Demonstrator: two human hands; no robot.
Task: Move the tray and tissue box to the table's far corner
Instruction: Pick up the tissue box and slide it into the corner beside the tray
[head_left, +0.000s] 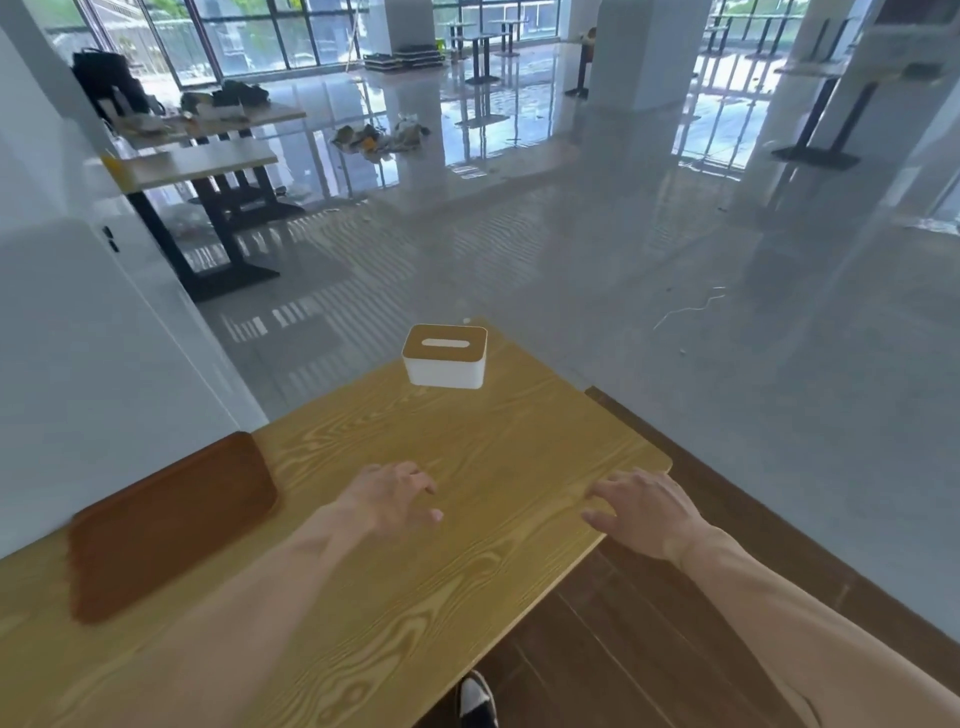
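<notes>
One tissue box sits at the table's far corner; one brown tray lies along its left edge. Two hands, left hand and right hand, hover empty, fingers loosely spread.

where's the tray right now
In the head view the brown tray lies flat on the table's left side by the wall, left of the left hand.

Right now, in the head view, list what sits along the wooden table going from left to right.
tray → left hand → tissue box → right hand, which rests at the table's right edge. Both hands are empty, and the tissue box stands farther back than the rest.
</notes>
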